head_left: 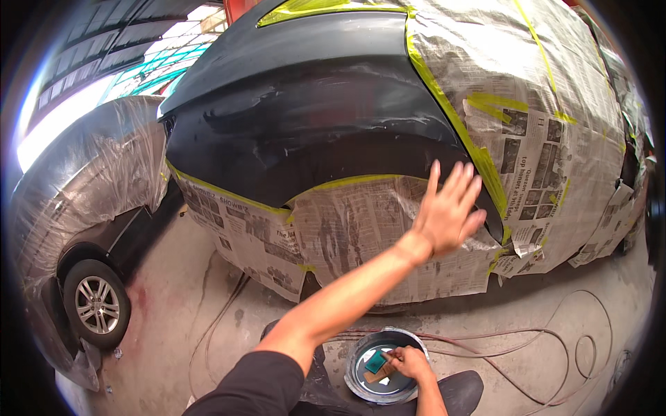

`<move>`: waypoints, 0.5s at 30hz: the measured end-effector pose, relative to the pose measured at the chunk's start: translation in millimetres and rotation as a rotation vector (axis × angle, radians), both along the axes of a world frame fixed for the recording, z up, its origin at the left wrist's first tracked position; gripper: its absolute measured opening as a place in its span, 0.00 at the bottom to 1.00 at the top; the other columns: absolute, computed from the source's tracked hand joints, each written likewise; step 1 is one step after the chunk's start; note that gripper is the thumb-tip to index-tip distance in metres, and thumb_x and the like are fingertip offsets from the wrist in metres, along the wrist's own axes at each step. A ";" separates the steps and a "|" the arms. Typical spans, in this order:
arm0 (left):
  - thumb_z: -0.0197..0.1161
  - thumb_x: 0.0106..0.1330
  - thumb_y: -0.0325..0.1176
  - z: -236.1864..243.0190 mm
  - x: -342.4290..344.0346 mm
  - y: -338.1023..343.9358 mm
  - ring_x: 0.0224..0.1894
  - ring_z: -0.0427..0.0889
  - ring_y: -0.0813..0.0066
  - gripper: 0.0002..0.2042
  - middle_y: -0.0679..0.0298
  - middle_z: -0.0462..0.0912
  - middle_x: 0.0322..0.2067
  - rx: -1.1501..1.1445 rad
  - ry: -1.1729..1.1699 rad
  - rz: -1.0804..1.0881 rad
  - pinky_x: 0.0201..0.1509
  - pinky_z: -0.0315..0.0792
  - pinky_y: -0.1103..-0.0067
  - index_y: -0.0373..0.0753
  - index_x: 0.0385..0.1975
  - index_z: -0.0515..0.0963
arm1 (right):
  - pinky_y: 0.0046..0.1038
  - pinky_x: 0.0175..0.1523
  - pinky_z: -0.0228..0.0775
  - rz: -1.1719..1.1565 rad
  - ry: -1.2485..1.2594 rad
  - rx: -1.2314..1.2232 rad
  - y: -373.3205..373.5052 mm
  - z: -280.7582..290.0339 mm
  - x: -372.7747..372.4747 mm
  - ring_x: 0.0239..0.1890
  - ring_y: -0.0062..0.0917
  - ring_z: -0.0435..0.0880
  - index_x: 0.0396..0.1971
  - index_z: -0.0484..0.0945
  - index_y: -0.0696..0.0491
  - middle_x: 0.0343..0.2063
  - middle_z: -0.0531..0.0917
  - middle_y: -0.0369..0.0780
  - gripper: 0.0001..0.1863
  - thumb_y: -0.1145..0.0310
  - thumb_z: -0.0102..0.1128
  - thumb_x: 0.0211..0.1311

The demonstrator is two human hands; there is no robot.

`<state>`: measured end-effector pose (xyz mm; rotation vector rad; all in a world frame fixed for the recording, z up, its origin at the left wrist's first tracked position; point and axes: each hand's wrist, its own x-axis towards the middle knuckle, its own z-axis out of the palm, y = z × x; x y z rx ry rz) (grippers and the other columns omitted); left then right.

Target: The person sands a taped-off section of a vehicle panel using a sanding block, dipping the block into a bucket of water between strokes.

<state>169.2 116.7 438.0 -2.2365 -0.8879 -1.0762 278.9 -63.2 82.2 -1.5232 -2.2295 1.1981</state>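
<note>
My left hand (449, 211) reaches out with fingers spread, at the lower right part of a dark grey car body panel (312, 104). Its palm side faces the panel, and whether it touches cannot be told. Pale smears and wet-looking streaks mark the panel. Low between my knees, my right hand (411, 362) is over a round bucket (354, 386) of liquid, its fingers closed on a small teal block (375, 360). A brown piece like sandpaper (380, 374) lies against the block.
Newspaper masking (361, 222) with yellow-green tape (485, 166) surrounds the panel. A reddish hose (499, 334) loops over the concrete floor (163, 319) at right. Another car (90, 166) under clear plastic stands at left, its wheel (97, 305) showing.
</note>
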 end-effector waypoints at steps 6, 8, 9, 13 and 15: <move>0.60 0.81 0.41 -318.9 -77.8 -164.3 0.47 0.93 0.40 0.15 0.45 0.93 0.45 -1.170 0.169 0.156 0.54 0.86 0.51 0.37 0.42 0.89 | 0.49 0.68 0.83 0.011 -0.552 0.156 -16.6 -94.8 -47.9 0.66 0.50 0.85 0.63 0.90 0.47 0.63 0.85 0.52 0.26 0.50 0.73 0.71; 0.61 0.79 0.40 -399.2 -75.1 -204.1 0.52 0.95 0.45 0.15 0.46 0.94 0.48 -1.405 0.453 0.250 0.59 0.88 0.54 0.37 0.46 0.90 | 0.48 0.67 0.85 0.071 -0.636 0.076 -17.8 -111.4 -48.5 0.67 0.52 0.84 0.70 0.82 0.49 0.67 0.82 0.56 0.27 0.53 0.66 0.76; 0.61 0.78 0.40 -432.4 -66.1 -210.5 0.56 0.94 0.49 0.16 0.45 0.94 0.52 -1.493 0.534 0.236 0.61 0.88 0.55 0.38 0.51 0.91 | 0.48 0.67 0.85 0.058 -0.656 0.058 -16.7 -126.8 -40.1 0.67 0.52 0.84 0.70 0.82 0.49 0.67 0.82 0.56 0.27 0.53 0.66 0.76; 0.55 0.84 0.40 -534.0 -66.5 -237.3 0.72 0.87 0.56 0.21 0.47 0.80 0.76 -1.566 0.328 0.530 0.65 0.87 0.60 0.41 0.66 0.86 | 0.50 0.67 0.85 0.026 -0.656 0.034 -16.8 -148.2 -45.7 0.70 0.58 0.83 0.71 0.81 0.50 0.68 0.82 0.58 0.25 0.58 0.61 0.81; 0.56 0.84 0.40 -555.0 -69.2 -242.0 0.70 0.86 0.46 0.21 0.47 0.85 0.70 -1.692 0.220 0.647 0.68 0.84 0.52 0.41 0.69 0.83 | 0.50 0.67 0.85 0.036 -0.688 -0.065 -16.8 -133.3 -52.5 0.68 0.57 0.87 0.72 0.82 0.50 0.67 0.85 0.58 0.26 0.58 0.62 0.80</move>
